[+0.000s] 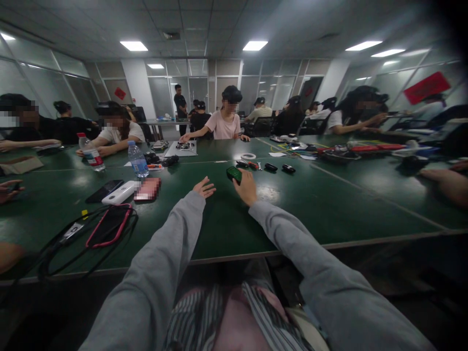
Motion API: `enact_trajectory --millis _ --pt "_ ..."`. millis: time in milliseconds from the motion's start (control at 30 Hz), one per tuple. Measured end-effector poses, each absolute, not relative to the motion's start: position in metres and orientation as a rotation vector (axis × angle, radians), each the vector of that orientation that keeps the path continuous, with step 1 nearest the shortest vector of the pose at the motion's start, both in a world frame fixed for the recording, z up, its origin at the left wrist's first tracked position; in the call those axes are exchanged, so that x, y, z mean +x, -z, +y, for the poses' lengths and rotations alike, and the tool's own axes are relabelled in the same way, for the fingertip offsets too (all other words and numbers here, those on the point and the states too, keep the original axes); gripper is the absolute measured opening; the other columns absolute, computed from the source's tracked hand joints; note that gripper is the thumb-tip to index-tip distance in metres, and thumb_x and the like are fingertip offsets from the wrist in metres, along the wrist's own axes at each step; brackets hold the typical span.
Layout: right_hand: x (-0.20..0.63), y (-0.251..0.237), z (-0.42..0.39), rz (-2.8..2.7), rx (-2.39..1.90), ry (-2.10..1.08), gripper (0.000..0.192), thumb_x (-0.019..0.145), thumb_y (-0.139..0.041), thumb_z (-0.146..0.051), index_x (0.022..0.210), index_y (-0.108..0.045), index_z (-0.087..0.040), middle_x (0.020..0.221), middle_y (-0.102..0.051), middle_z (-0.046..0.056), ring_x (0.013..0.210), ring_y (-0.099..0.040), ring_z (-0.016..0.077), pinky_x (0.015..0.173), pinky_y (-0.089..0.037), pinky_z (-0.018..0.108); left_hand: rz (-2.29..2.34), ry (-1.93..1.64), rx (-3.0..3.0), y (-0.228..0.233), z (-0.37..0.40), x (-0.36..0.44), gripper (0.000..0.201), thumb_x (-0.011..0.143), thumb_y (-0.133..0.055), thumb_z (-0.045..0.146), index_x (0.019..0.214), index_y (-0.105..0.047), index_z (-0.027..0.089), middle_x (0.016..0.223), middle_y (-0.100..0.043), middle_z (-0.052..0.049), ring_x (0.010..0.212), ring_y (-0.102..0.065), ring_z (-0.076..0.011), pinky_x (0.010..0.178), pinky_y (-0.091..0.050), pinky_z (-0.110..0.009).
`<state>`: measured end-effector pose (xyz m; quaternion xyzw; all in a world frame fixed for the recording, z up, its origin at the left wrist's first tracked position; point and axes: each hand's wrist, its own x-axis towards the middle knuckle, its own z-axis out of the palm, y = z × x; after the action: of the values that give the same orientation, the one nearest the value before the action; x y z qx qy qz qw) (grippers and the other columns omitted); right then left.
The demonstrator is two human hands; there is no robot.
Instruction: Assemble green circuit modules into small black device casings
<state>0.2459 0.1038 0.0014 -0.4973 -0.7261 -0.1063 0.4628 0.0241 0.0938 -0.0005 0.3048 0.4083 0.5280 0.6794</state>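
Head view: a white ring [248, 159] lies beyond the right hand [247, 188].

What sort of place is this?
Probably a shared workroom, perhaps in an office building: a large green table with small items spread over it, several people around it, and glass partitions behind. Its exact use can't be told.

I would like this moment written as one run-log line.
left hand: open, holding nothing | right hand: holding dark green-topped object | beyond: white ring, wrench | at left: blue-capped bottle
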Motion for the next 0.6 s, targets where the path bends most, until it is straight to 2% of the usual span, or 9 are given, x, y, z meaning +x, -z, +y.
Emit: enact_trajectory --millis 133,300,400,500,600 --pt "0.176 -0.001 0.086 -1.82 -1.095 0.084 0.045 0.084 -0.051 -0.026 0.127 -0.044 -0.012 0.122 -0.051 0.014 0.116 -0.043 0.0252 0.101 -0.039 0.041 0.897 -1.271 0.658 0.006 0.099 0.024 0.06 0.068 -0.075 0.044 0.12 -0.049 0.026 0.1 -0.063 -0.008 0.077 -0.067 -0.021 0.076 -0.053 -0.037" --pt "0.144 0.002 0.068 -2.032 -0.953 -0.026 0.046 0.084 -0.055 -0.035 0.124 -0.046 -0.013 0.12 -0.053 0.014 0.111 -0.048 0.0248 0.099 -0.041 0.041 0.813 -1.566 0.621 0.023 0.116 0.018 0.043 0.068 -0.076 0.022 0.105 -0.055 0.019 0.086 -0.064 -0.003 0.074 -0.065 -0.0143 0.075 -0.052 -0.027" --pt "0.147 0.004 0.068 -2.013 -0.986 -0.112 0.043 0.09 -0.046 -0.041 0.123 -0.046 -0.014 0.116 -0.055 0.014 0.107 -0.052 0.0232 0.096 -0.042 0.039 0.845 -1.56 0.603 0.025 0.117 0.016 0.042 0.067 -0.076 0.021 0.103 -0.054 0.02 0.081 -0.063 -0.002 0.068 -0.065 -0.0144 0.069 -0.053 -0.028" --pt "0.154 0.006 0.075 -1.893 -1.073 -0.189 0.035 0.095 -0.034 -0.036 0.118 -0.048 -0.015 0.109 -0.058 0.012 0.102 -0.054 0.0204 0.093 -0.042 0.036 0.884 -1.503 0.587 0.021 0.111 0.016 0.045 0.067 -0.077 0.024 0.105 -0.053 0.023 0.082 -0.063 -0.001 0.064 -0.065 -0.0154 0.065 -0.053 -0.031" --pt "0.16 0.01 0.085 -1.813 -1.142 -0.235 0.03 0.095 -0.033 -0.033 0.111 -0.051 -0.016 0.106 -0.059 0.011 0.099 -0.055 0.0194 0.091 -0.041 0.033 0.903 -1.47 0.581 0.016 0.105 0.017 0.048 0.066 -0.078 0.024 0.107 -0.052 0.025 0.087 -0.064 -0.002 0.068 -0.066 -0.0167 0.068 -0.054 -0.034"
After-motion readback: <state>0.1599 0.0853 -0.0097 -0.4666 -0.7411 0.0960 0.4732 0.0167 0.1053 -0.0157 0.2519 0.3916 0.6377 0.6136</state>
